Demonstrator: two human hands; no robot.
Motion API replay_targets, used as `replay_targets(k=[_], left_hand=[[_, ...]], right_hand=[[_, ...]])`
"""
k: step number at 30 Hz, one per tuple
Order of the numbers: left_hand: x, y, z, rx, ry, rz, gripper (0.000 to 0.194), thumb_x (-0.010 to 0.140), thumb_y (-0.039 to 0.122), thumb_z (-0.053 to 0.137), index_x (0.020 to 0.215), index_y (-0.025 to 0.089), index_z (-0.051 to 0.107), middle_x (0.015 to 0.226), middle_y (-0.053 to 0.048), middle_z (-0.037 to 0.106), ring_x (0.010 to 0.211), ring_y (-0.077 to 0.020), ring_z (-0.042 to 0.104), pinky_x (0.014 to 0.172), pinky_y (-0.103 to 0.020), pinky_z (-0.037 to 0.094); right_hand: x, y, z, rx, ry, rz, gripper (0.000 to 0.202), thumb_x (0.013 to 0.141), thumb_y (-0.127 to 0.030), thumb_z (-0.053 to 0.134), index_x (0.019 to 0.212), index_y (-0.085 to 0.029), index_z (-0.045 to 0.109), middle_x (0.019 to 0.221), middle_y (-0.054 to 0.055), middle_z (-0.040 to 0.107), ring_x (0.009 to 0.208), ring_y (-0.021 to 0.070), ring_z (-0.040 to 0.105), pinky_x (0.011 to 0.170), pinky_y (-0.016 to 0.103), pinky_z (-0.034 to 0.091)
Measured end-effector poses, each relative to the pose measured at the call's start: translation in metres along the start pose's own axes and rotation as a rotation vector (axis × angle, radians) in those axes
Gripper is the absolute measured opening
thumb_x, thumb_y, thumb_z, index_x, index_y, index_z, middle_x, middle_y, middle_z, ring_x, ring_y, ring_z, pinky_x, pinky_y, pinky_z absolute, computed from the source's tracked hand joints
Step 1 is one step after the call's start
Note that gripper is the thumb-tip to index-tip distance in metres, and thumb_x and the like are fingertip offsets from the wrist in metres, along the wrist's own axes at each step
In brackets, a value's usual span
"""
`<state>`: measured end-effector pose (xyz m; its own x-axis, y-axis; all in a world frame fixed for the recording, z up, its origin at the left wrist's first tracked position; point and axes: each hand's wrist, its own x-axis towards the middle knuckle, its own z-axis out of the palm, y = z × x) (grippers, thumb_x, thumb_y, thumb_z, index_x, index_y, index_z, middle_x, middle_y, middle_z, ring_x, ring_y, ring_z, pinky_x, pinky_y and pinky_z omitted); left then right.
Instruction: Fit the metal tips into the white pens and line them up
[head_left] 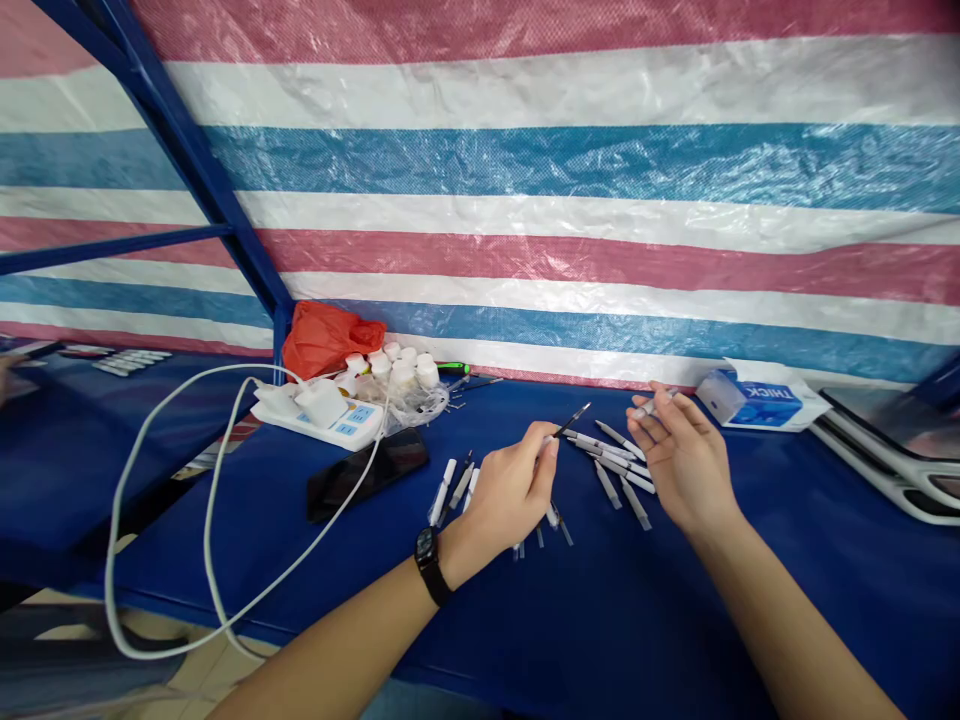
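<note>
My left hand (510,490), with a black watch on its wrist, pinches a thin dark pen refill (574,420) that points up to the right. In my right hand (682,450) a short whitish pen part (652,404) is held between thumb and fingers, palm turned up. Between the hands, several white and grey pens (615,460) lie in a loose pile on the blue table (600,620). More white pens (442,492) and clear-tipped pieces (564,528) lie around and partly behind my left hand.
A black phone (367,473), a white power strip (330,418) with looping cables, a red bag (326,340) and white-capped bottles (405,370) stand left. A blue-white box (757,400) and a grey-white device (892,450) are right. Part of another person's hand (6,370) shows far left.
</note>
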<state>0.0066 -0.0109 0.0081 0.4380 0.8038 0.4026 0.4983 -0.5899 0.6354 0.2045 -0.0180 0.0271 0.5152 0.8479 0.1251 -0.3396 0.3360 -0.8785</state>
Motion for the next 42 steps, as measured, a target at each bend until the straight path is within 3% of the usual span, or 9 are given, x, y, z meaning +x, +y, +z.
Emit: replay_targets(k=[8, 12, 16, 18, 23, 26, 32, 38, 42], left_hand=[[0.000, -0.001, 0.003, -0.034, -0.046, 0.026, 0.019, 0.102, 0.026, 0.036, 0.109, 0.022, 0.053, 0.063, 0.005, 0.056, 0.053, -0.0156, 0.057, 0.054, -0.024, 0.032], [-0.002, 0.001, 0.008, -0.051, -0.057, 0.051, 0.016, 0.100, 0.023, 0.039, 0.101, 0.022, 0.055, 0.068, 0.004, 0.059, 0.056, -0.0145, 0.057, 0.055, -0.024, 0.035], [0.000, 0.003, 0.009, -0.089, 0.097, 0.006, 0.019, 0.099, 0.028, 0.047, 0.089, 0.021, 0.061, 0.076, 0.001, 0.060, 0.060, -0.0123, 0.056, 0.058, -0.023, 0.041], [0.004, 0.002, 0.009, -0.176, 0.160, -0.047, 0.019, 0.095, 0.032, 0.053, 0.085, 0.019, 0.065, 0.080, -0.001, 0.060, 0.063, -0.0117, 0.056, 0.059, -0.022, 0.045], [0.010, 0.002, 0.009, -0.586, 0.045, -0.392, 0.029, 0.084, 0.046, 0.068, 0.089, 0.017, 0.066, 0.072, 0.003, 0.056, 0.048, -0.0104, 0.057, 0.046, -0.022, 0.048], [0.010, 0.004, 0.010, -0.632, 0.008, -0.456, 0.034, 0.079, 0.046, 0.074, 0.098, 0.019, 0.066, 0.077, 0.003, 0.058, 0.047, -0.0097, 0.059, 0.046, -0.021, 0.051], [0.007, 0.000, 0.017, -0.524, -0.009, -0.354, 0.018, 0.088, 0.037, 0.070, 0.092, 0.020, 0.068, 0.082, 0.000, 0.069, 0.061, -0.0119, 0.066, 0.053, -0.020, 0.054], [0.008, -0.015, 0.014, 0.061, 0.013, -0.061, 0.017, 0.098, 0.035, 0.061, 0.095, 0.020, 0.069, 0.085, -0.002, 0.072, 0.079, -0.0182, 0.063, 0.071, -0.029, 0.052], [0.009, -0.016, 0.006, 0.257, -0.035, 0.023, 0.021, 0.103, 0.027, 0.050, 0.097, 0.018, 0.068, 0.096, -0.006, 0.070, 0.088, -0.0217, 0.060, 0.078, -0.035, 0.050]], right_hand=[[-0.030, 0.004, 0.019, -0.324, -0.497, 0.105, 0.036, 0.068, -0.056, 0.084, 0.079, -0.022, 0.079, 0.066, 0.002, 0.066, 0.063, 0.0157, 0.059, 0.063, 0.032, 0.052], [-0.034, 0.008, 0.021, -0.368, -0.418, 0.020, 0.035, 0.072, -0.056, 0.081, 0.087, -0.024, 0.082, 0.069, 0.002, 0.069, 0.063, 0.0160, 0.055, 0.062, 0.032, 0.050], [-0.017, 0.000, 0.010, -0.336, -0.135, -0.096, 0.039, 0.070, -0.060, 0.080, 0.083, -0.023, 0.080, 0.086, 0.007, 0.075, 0.065, 0.0174, 0.057, 0.062, 0.033, 0.046], [-0.007, -0.007, 0.001, -0.404, -0.081, -0.161, 0.040, 0.071, -0.060, 0.079, 0.083, -0.022, 0.079, 0.083, 0.006, 0.074, 0.068, 0.0195, 0.060, 0.063, 0.033, 0.046], [0.000, -0.007, -0.010, -0.723, -0.313, -0.182, 0.031, 0.084, -0.052, 0.068, 0.083, -0.022, 0.076, 0.077, 0.004, 0.071, 0.067, 0.0189, 0.059, 0.064, 0.032, 0.044], [-0.007, 0.003, -0.007, -0.958, -0.531, -0.215, 0.026, 0.093, -0.037, 0.058, 0.074, -0.022, 0.067, 0.067, 0.001, 0.061, 0.060, 0.0154, 0.052, 0.060, 0.029, 0.039], [-0.018, 0.017, -0.004, -1.190, -0.687, -0.215, 0.017, 0.095, -0.020, 0.050, 0.087, -0.021, 0.065, 0.081, 0.005, 0.064, 0.069, 0.0188, 0.060, 0.060, 0.028, 0.038], [-0.021, 0.020, -0.005, -1.230, -0.684, -0.169, 0.017, 0.097, -0.025, 0.050, 0.091, -0.021, 0.065, 0.084, 0.006, 0.068, 0.070, 0.0203, 0.065, 0.060, 0.029, 0.042], [-0.025, 0.017, -0.001, -1.206, -0.676, -0.107, 0.021, 0.098, -0.029, 0.048, 0.088, -0.023, 0.065, 0.078, 0.005, 0.069, 0.063, 0.0193, 0.065, 0.055, 0.028, 0.041]])
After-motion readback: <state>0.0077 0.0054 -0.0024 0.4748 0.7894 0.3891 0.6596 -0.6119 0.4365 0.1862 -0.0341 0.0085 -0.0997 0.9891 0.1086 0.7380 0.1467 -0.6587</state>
